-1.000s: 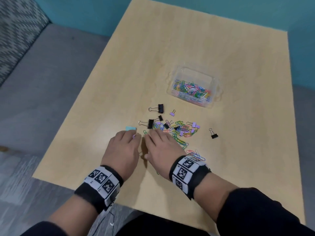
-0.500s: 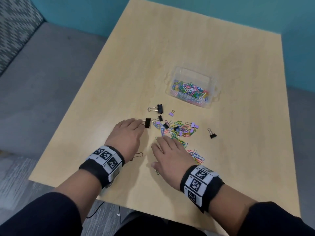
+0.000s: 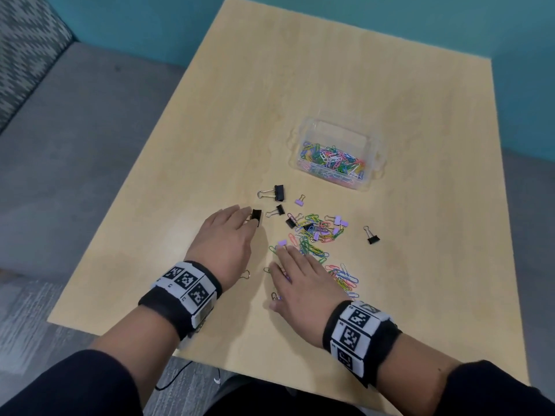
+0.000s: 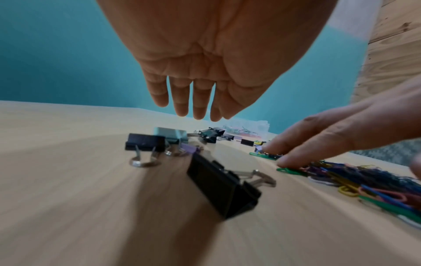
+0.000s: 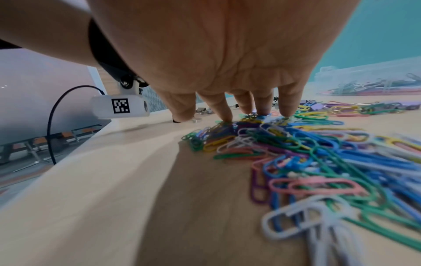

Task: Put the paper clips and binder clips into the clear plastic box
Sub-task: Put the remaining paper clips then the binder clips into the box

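A pale wood-grain table (image 3: 330,85) is filling the head view, smooth and matt, with teal walls behind it. Towards its far right side a box (image 3: 371,163) of clear hard plastic is sitting open, rectangular, already holding a layer of coloured paper clips.

Nearer the person, a loose heap of paper clips (image 3: 315,235) is lying scattered: thin bent wire coated in green, blue, pink, yellow and white, tangled together. Small lilac binder clips and black ones with silver wire handles are lying among and around the heap, and one black clip (image 3: 371,235) is lying apart to the right.

The left hand (image 3: 228,235) is hovering palm down with straight fingers, gripping nothing. A black binder clip (image 3: 256,216) is lying just beyond its fingertips, handles apparently pointing back towards the hand, though blur makes that uncertain. More binder clips are lying under this palm in the left wrist view.

The right hand (image 3: 303,283) is spreading flat, its fingertips (image 5: 227,115) pressing on the heap's near edge, holding nothing. The heap is lying ahead and to its right, so this hand is the nearer one; the box is standing well beyond both hands.
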The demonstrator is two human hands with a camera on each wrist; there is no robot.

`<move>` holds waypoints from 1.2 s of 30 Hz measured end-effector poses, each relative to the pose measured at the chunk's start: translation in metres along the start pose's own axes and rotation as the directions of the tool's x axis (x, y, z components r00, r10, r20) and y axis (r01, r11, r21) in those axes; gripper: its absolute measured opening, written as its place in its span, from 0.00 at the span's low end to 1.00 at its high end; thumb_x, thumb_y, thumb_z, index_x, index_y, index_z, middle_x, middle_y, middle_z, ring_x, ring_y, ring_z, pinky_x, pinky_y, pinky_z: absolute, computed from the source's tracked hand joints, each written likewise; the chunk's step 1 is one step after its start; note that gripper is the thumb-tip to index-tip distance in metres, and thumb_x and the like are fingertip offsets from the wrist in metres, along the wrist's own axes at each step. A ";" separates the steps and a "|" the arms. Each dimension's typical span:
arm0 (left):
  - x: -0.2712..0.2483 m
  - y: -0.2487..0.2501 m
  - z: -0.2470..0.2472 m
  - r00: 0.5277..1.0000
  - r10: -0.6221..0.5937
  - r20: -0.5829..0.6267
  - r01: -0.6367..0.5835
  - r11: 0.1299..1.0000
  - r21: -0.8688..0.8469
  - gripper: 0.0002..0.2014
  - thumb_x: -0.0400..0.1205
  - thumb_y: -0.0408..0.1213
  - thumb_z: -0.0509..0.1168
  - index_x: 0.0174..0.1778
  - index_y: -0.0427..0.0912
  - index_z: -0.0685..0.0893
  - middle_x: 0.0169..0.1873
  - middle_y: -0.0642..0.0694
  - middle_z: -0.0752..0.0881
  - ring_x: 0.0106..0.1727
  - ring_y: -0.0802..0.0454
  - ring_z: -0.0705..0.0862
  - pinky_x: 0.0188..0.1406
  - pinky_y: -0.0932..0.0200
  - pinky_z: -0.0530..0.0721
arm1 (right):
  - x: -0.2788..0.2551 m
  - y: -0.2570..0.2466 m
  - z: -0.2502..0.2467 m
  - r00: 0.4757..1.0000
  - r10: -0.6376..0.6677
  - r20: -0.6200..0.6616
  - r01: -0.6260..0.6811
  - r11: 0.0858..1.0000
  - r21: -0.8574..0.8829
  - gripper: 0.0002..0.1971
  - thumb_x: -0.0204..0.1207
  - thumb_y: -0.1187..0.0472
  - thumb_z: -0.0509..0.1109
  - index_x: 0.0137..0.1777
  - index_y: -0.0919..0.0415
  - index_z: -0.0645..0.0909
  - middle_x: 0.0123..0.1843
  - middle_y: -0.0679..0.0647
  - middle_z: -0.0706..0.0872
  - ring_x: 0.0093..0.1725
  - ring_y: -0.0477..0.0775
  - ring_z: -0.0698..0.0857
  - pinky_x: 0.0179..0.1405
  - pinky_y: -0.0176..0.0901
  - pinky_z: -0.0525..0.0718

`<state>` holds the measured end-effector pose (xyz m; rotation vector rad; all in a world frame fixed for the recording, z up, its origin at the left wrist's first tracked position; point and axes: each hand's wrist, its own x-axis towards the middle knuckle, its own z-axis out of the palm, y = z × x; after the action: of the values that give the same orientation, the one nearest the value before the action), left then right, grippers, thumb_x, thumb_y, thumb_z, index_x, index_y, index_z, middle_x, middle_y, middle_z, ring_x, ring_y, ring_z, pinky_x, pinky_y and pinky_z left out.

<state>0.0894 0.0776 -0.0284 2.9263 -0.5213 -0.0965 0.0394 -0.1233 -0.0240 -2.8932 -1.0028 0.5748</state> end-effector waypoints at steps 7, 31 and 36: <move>0.008 0.024 0.001 0.972 0.206 0.113 -0.215 0.974 0.071 0.26 0.64 0.33 0.71 0.59 0.56 0.84 0.69 0.37 0.78 0.69 0.33 0.75 0.64 0.37 0.75 | -0.012 0.008 -0.001 0.999 -0.010 -0.041 0.009 1.000 -0.024 0.31 0.79 0.41 0.55 0.75 0.62 0.68 0.78 0.61 0.69 0.78 0.70 0.64 0.71 0.67 0.69; 0.021 0.029 -0.008 0.996 -0.003 0.090 -0.004 0.998 0.071 0.25 0.71 0.31 0.62 0.66 0.43 0.80 0.75 0.38 0.71 0.79 0.32 0.60 0.75 0.33 0.59 | -0.004 0.014 -0.009 0.998 -0.017 -0.064 0.017 1.000 -0.002 0.28 0.79 0.43 0.58 0.73 0.59 0.67 0.76 0.63 0.67 0.79 0.69 0.58 0.74 0.70 0.61; 0.039 0.050 -0.012 0.970 0.102 0.221 -0.137 0.979 0.149 0.31 0.79 0.41 0.59 0.79 0.53 0.60 0.83 0.42 0.51 0.82 0.36 0.45 0.79 0.36 0.46 | 0.002 0.017 -0.007 1.000 0.015 0.022 -0.015 1.000 0.014 0.35 0.81 0.41 0.56 0.82 0.59 0.53 0.83 0.66 0.54 0.83 0.66 0.48 0.78 0.69 0.53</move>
<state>0.1103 0.0198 -0.0089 3.0518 -0.7728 -0.3716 0.0529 -0.1348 -0.0203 -2.8909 -0.9761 0.6125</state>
